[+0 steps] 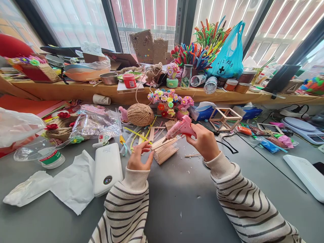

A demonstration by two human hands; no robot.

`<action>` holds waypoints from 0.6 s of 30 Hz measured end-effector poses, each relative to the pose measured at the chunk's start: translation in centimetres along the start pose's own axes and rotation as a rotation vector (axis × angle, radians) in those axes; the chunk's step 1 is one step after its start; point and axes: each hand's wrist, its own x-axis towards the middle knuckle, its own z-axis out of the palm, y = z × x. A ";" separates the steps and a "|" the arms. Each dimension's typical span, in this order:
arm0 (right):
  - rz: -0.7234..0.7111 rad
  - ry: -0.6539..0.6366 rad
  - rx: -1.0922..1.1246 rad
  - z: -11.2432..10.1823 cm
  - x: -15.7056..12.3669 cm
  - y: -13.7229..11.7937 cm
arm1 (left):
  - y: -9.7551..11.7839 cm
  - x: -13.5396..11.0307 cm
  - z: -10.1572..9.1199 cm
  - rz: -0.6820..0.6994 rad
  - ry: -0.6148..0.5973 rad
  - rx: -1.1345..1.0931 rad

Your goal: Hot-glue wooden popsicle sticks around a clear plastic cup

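Note:
My right hand (pixel 205 141) is wrapped round the handle of a pink hot glue gun (pixel 180 127). The gun tilts down to the left, its nozzle over the top of a small box built of craft sticks (pixel 165 152). Whether the nozzle touches the wood I cannot tell. Just left of that box is my left hand (pixel 140 156), fingers spread and thumb apart, the tips close to its left edge. A ring shows on one finger. Loose craft sticks and yellow strips (pixel 141 135) lie behind the box.
A ball of twine (pixel 140 114) and crocheted flowers (pixel 165 101) stand behind. A white power bank (pixel 107 168) and paper tissue (pixel 76 182) lie at left. To the right are a wooden stick frame (pixel 225 118), a black cable (pixel 268 157) and a kitchen scale (pixel 302 130).

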 end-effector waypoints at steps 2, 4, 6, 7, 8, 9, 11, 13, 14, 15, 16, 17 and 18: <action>0.002 -0.002 -0.004 0.0 0.0 0.0 | 0.0 0.0 0.0 0.000 0.004 0.002; 0.001 0.003 -0.004 0.0 0.1 0.1 | 0.1 0.0 -0.1 -0.004 0.005 0.004; -0.001 0.010 -0.001 -0.1 0.1 0.2 | 0.1 0.0 0.0 -0.006 0.002 0.006; 0.000 0.009 0.001 -0.1 0.0 0.2 | 0.1 0.0 0.0 -0.007 0.002 0.007; 0.003 0.008 0.002 -0.1 0.0 0.3 | 0.1 0.0 0.1 -0.005 0.012 0.007; 0.005 0.006 0.003 -0.1 0.1 0.3 | 0.0 0.0 0.1 -0.004 0.028 0.006; 0.009 0.003 0.008 -0.2 0.1 0.4 | -0.1 0.0 0.3 0.004 0.068 0.005; 0.013 -0.001 0.014 -0.3 0.1 0.4 | -0.2 -0.1 0.5 0.006 0.087 0.005; 0.016 -0.005 0.016 -0.3 0.1 0.4 | -0.3 -0.1 0.6 0.007 0.087 0.004; 0.019 -0.010 0.016 -0.4 0.1 0.4 | -0.3 -0.1 0.6 0.010 0.083 0.001; 0.023 -0.012 0.016 -0.4 0.1 0.5 | -0.4 -0.1 0.6 0.012 0.084 -0.001; 0.025 -0.013 0.015 -0.4 0.1 0.5 | -0.4 -0.1 0.6 0.014 0.087 -0.003; 0.027 -0.010 0.014 -0.4 0.1 0.5 | -0.3 -0.1 0.6 0.017 0.093 -0.002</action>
